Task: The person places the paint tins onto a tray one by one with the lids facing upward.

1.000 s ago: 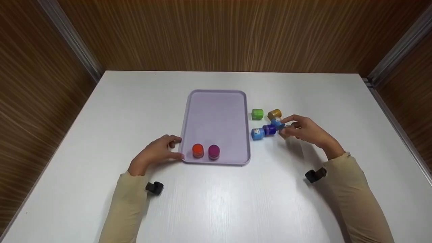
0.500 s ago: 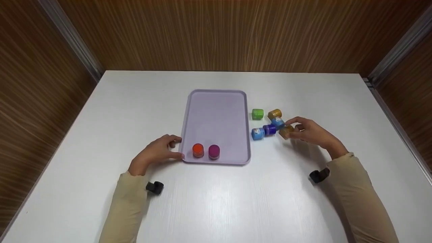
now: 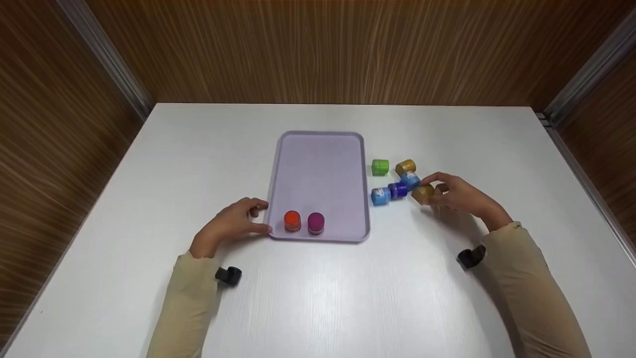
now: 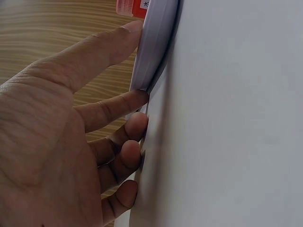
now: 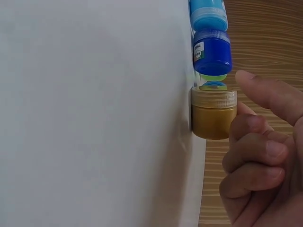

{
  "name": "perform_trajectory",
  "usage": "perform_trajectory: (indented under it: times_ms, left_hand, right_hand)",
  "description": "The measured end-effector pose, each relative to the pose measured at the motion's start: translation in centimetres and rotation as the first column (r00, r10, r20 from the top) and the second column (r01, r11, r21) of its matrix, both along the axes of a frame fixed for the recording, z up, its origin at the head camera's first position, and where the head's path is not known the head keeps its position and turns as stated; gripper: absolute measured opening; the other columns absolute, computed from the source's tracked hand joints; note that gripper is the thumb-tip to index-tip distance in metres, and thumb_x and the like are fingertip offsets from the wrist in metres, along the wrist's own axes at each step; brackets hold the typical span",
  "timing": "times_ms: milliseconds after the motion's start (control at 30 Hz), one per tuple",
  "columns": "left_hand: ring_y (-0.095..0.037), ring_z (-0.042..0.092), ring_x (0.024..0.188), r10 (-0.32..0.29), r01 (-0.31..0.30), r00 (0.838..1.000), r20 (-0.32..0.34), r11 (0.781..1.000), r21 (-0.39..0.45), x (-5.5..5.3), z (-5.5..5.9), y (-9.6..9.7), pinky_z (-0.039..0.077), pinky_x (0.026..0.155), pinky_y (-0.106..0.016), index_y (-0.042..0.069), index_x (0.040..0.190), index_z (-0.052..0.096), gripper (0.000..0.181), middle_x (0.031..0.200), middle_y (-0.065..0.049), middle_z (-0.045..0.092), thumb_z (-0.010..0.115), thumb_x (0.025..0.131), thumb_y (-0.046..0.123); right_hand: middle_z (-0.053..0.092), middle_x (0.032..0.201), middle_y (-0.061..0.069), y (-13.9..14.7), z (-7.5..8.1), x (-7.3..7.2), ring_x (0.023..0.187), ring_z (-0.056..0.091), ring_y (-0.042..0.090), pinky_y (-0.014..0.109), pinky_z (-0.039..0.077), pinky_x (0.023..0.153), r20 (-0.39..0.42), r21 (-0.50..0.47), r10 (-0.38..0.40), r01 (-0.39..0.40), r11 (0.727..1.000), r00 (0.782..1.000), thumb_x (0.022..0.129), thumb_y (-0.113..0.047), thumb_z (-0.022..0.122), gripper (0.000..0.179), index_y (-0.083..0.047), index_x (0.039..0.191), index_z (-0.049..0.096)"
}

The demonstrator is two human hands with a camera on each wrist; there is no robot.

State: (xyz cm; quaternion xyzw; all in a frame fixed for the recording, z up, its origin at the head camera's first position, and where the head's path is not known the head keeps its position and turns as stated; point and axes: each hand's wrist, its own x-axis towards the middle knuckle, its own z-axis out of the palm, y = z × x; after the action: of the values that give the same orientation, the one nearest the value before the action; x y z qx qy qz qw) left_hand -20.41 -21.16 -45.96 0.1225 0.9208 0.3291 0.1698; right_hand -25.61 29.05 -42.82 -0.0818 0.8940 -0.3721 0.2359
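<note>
My left hand rests at the near left corner of a lilac tray. In the left wrist view its thumb and index fingertip touch the tray's rim, the other fingers loosely bent. An orange paint jar and a purple paint jar stand inside the tray near that corner. My right hand is at a gold paint jar, index finger and thumb on either side. In the right wrist view the index finger reaches behind this jar, the thumb tip appears apart from it, and the remaining fingers are curled.
Right of the tray lie a green jar, another gold jar, two light blue jars, one nearer the tray and one farther right, and a dark blue jar. Wood-grain panels enclose the white table.
My right hand has shifted slightly right, from the light blue jar to the gold jar beside it. The left hand and tray stay in place.
</note>
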Motion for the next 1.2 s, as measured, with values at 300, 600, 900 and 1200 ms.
perform_trajectory:
  times_ms: [300, 600, 900, 1200]
  left_hand:
    - [-0.022, 0.047, 0.098, 0.006, -0.006, 1.000, 0.001, 1.000, 0.016, 0.06, 0.04, 0.00, 0.039, 0.087, -0.035, 0.007, 0.134, 0.055, 0.066, 0.107, -0.009, 0.053, 0.077, 0.078, 0.035]
    - [-0.020, 0.046, 0.098, 0.014, -0.014, 1.000, 0.016, 1.000, 0.020, 0.09, 0.20, 0.05, 0.038, 0.086, -0.034, 0.009, 0.134, 0.055, 0.066, 0.107, -0.008, 0.053, 0.077, 0.078, 0.034]
    - [-0.020, 0.046, 0.097, 0.018, -0.019, 1.000, 0.018, 0.999, 0.027, 0.28, 0.24, 0.05, 0.038, 0.086, -0.034, 0.009, 0.134, 0.055, 0.065, 0.107, -0.008, 0.053, 0.077, 0.078, 0.034]
    - [-0.020, 0.046, 0.097, 0.027, -0.027, 0.999, 0.017, 0.999, 0.019, 0.18, 0.17, 0.04, 0.037, 0.086, -0.034, 0.011, 0.134, 0.056, 0.065, 0.106, -0.007, 0.052, 0.078, 0.077, 0.036]
  right_hand:
    - [0.049, 0.115, 0.016, -0.03, -0.41, -0.41, 0.080, 0.047, 0.014, 0.027, 0.044, 0.064, 0.027, 0.016, 0.001, -0.002, 1.000, 1.000, 0.092, -0.015, 0.064, 0.053, -0.008, 0.139, 0.042]
    - [0.051, 0.122, 0.021, -0.11, -0.29, -0.39, 0.094, 0.049, 0.021, 0.028, 0.045, 0.071, 0.021, 0.037, 0.028, -0.028, 0.999, 0.999, 0.090, -0.012, 0.063, 0.053, -0.009, 0.138, 0.042]
    - [0.053, 0.121, 0.022, -0.51, -0.09, -0.21, 0.093, 0.050, 0.021, 0.028, 0.045, 0.072, 0.009, 0.035, 0.026, -0.027, 0.999, 1.000, 0.090, -0.006, 0.059, 0.046, -0.008, 0.134, 0.045]
    - [0.057, 0.114, 0.021, -0.69, -0.23, -0.48, 0.086, 0.050, 0.019, 0.028, 0.043, 0.071, -0.016, 0.086, 0.037, -0.036, 0.996, 0.999, 0.089, -0.008, 0.062, 0.046, -0.007, 0.133, 0.049]
